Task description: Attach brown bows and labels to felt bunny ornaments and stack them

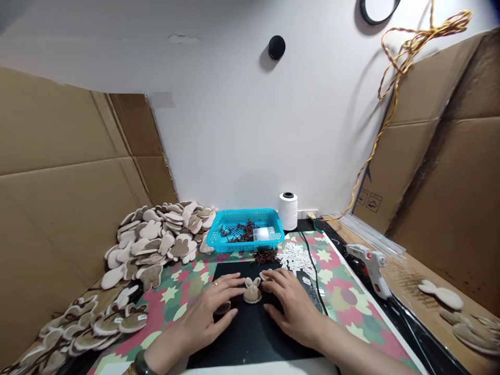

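Note:
On the black mat [250,344] lies a small tan felt bunny head [252,295] with two upright ears, between my two hands. My left hand [209,307] is spread flat to its left, fingertips close to the ears. Under that palm a brown piece [223,308] partly shows. My right hand [291,302] lies to the right, its fingers apart and bent, thumb low. A pale felt edge [265,274] peeks out beside its fingertips; most of that piece is hidden, and whether the fingers touch it is unclear.
A blue basket [213,240] holds brown twine bows and a clear box. White tags [295,258], thread spool [288,212] and glue gun [371,265] stand nearby. Felt pieces pile [156,239] at left, with tied ones [89,330] nearer. Cardboard [58,172] walls the side.

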Available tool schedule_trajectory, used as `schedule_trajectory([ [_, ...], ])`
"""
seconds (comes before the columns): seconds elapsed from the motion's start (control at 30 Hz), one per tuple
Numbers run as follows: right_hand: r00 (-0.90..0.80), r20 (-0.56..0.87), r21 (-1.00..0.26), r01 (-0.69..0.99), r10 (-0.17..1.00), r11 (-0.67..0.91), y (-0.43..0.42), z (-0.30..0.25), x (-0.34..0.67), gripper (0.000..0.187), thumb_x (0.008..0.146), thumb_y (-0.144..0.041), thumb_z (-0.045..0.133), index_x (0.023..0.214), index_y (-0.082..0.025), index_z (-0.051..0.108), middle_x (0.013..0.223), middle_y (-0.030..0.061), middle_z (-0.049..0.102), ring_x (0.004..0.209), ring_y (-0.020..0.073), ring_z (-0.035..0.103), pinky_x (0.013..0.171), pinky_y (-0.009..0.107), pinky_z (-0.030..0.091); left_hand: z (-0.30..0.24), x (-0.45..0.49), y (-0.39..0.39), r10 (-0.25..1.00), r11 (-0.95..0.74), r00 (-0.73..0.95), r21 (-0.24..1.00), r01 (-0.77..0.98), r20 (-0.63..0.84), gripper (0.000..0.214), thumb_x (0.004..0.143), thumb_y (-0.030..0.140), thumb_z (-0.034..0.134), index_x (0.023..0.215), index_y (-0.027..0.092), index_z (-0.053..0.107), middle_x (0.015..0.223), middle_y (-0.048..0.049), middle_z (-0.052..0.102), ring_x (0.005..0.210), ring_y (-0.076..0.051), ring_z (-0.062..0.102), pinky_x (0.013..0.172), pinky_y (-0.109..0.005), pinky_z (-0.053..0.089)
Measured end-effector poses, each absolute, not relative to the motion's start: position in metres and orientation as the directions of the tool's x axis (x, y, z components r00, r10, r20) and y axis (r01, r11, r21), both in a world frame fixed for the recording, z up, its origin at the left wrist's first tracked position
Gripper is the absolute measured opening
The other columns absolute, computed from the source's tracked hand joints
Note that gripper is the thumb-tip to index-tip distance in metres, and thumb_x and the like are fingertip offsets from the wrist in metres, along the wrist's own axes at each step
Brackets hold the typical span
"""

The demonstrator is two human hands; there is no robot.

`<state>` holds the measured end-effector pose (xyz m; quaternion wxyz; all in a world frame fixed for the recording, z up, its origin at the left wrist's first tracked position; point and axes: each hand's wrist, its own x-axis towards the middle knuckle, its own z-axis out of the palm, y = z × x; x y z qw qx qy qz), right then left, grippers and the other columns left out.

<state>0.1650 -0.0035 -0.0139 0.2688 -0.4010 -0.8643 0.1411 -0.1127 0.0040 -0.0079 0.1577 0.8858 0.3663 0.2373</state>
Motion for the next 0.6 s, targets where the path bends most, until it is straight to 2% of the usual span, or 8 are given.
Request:
schedule_trajectory([
  [0.03,-0.503,0.354,-0.443,0.652,0.788,0.615,-0.005,-0.015,0.166,0.034,0.090,-0.020,0.063,0.124,-0.020,0.067,0.141,0.0116,0.061,0.126,0.0302,0.052,0.109,0.048,0.042,-0.006,-0.108,0.002,0.710,-0.692,0.658,0.420,0.587,0.250,0.051,0.095,0.023,0.060,0.144,0.031,0.056,0.153,-0.0084,0.054,0.145,-0.030,0.045,0.117,-0.054,0.041],
  [0.1,-0.501,0.330,-0.404,0.691,0.800,0.599,-0.005,-0.015,0.169,0.034,0.091,-0.020,0.063,0.125,-0.020,0.067,0.138,0.0112,0.064,0.121,0.0307,0.054,0.105,0.049,0.044,-0.003,-0.100,-0.001,0.678,-0.714,0.718,0.373,0.593,0.158,0.065,0.094,0.030,0.066,0.154,0.036,0.041,0.161,-0.0074,0.044,0.148,-0.032,0.040,0.120,-0.059,0.036],
  [0.17,-0.536,0.305,-0.374,0.693,0.788,0.616,-0.004,-0.012,0.172,0.040,0.091,-0.022,0.065,0.131,-0.020,0.065,0.141,0.0105,0.062,0.120,0.0311,0.054,0.105,0.050,0.044,-0.003,-0.094,-0.002,0.682,-0.712,0.717,0.354,0.607,0.143,0.060,0.095,0.031,0.066,0.151,0.037,0.046,0.156,-0.0079,0.050,0.143,-0.031,0.047,0.117,-0.056,0.040],
  [0.23,-0.574,0.289,-0.376,0.668,0.766,0.642,0.000,-0.009,0.174,0.042,0.091,-0.023,0.066,0.133,-0.020,0.064,0.143,0.0092,0.062,0.118,0.0294,0.056,0.104,0.046,0.046,-0.003,-0.088,-0.002,0.708,-0.696,0.683,0.350,0.628,0.182,0.046,0.095,0.028,0.064,0.140,0.034,0.057,0.144,-0.0085,0.058,0.133,-0.029,0.056,0.110,-0.049,0.050],
  [0.33,-0.628,0.293,-0.407,0.601,0.721,0.688,0.006,-0.007,0.176,0.038,0.090,-0.025,0.069,0.127,-0.021,0.067,0.135,0.0075,0.067,0.112,0.0261,0.059,0.101,0.039,0.048,-0.001,-0.080,0.001,0.711,-0.700,0.660,0.345,0.626,0.243,0.029,0.094,0.025,0.064,0.123,0.030,0.066,0.126,-0.0079,0.065,0.116,-0.026,0.063,0.098,-0.040,0.057],
  [0.43,-0.635,0.330,-0.415,0.567,0.698,0.712,0.011,-0.006,0.178,0.036,0.088,-0.024,0.072,0.123,-0.021,0.069,0.131,0.0077,0.069,0.113,0.0256,0.061,0.101,0.036,0.048,0.003,-0.070,0.009,0.704,-0.709,0.644,0.337,0.619,0.299,0.016,0.097,0.025,0.060,0.109,0.027,0.069,0.118,-0.0078,0.066,0.109,-0.025,0.066,0.092,-0.037,0.059],
  [0.5,-0.586,0.354,-0.412,0.602,0.729,0.684,0.013,-0.002,0.183,0.030,0.089,-0.019,0.070,0.119,-0.021,0.072,0.124,0.0078,0.072,0.110,0.0248,0.063,0.100,0.036,0.047,0.005,-0.064,0.015,0.697,-0.718,0.633,0.327,0.615,0.337,0.018,0.099,0.024,0.057,0.113,0.026,0.068,0.122,-0.0084,0.066,0.113,-0.025,0.065,0.096,-0.039,0.058],
  [0.6,-0.449,0.354,-0.393,0.725,0.821,0.566,0.018,0.007,0.204,0.021,0.090,-0.010,0.064,0.103,-0.020,0.077,0.101,0.0076,0.076,0.095,0.0222,0.067,0.090,0.033,0.049,0.002,-0.056,0.023,0.680,-0.732,0.637,0.299,0.612,0.362,0.037,0.098,0.027,0.058,0.135,0.030,0.060,0.139,-0.0084,0.062,0.126,-0.027,0.061,0.104,-0.044,0.056],
])
